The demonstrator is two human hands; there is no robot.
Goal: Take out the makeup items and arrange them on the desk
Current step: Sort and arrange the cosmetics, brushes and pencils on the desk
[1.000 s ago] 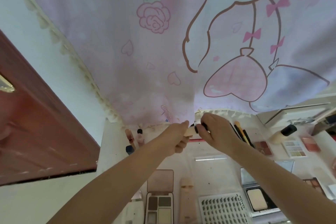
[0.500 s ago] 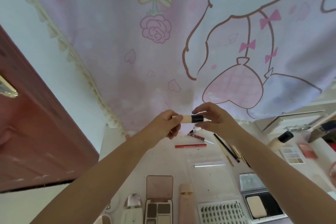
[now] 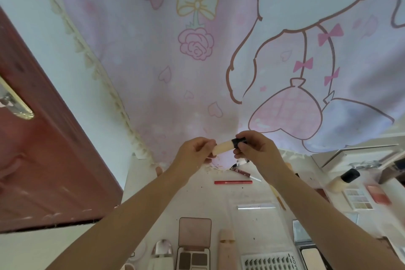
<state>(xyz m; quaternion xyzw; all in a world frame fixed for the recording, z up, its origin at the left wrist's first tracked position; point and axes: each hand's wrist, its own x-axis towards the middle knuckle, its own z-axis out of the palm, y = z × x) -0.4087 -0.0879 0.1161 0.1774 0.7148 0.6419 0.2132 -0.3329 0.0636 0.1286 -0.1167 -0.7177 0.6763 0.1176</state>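
A small beige tube with a black cap (image 3: 225,146) is held level in the air above the far part of the white desk (image 3: 197,199). My left hand (image 3: 194,151) pinches its beige end. My right hand (image 3: 254,149) grips the black cap end. Below them on the desk lie a red pencil (image 3: 233,182) and a dark red lip tube (image 3: 241,171). Nearer me are an open eyeshadow palette (image 3: 194,245), a pink tube (image 3: 228,247), a lash tray (image 3: 269,262) and a powder compact (image 3: 306,245).
A pink cartoon-print curtain (image 3: 219,50) hangs over the desk's far edge. A red-brown door (image 3: 43,160) stands at the left. At the right are a foundation bottle with a black cap (image 3: 344,180), a pastel palette (image 3: 358,199) and a blush (image 3: 378,193).
Both hands have lifted the beige tube up off the far desk. They now hold it higher, in front of the curtain, and the view has tilted up.
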